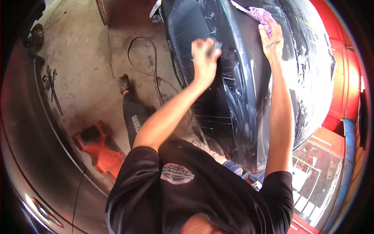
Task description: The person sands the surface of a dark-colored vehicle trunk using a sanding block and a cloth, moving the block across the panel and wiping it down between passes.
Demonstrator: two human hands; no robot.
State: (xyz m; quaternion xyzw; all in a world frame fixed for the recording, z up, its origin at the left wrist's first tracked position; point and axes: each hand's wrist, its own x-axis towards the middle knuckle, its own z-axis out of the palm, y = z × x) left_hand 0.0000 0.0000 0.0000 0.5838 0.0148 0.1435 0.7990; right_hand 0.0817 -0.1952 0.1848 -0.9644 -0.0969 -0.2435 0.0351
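A dark glossy car body panel [244, 41], streaked with whitish smears, curves in front of me. My left hand [203, 58] is closed around a small grey pad [218, 45] against the panel's near-left face; motion blurs the fingers, and the pad's exact kind cannot be made out. Farther right, my right hand [272, 43] lies on the upper surface. Between its fingers is a crumpled purple cloth [258, 14], one thin end trailing left over the panel.
Another dark car [43, 156] stands along the left. On the concrete floor [85, 50] lie a looped hose [155, 58] and a red and black low piece of equipment [99, 146]. Red panels [343, 74] and a glazed frame [317, 171] stand at the right. A blue roll [232, 167] is by my waist.
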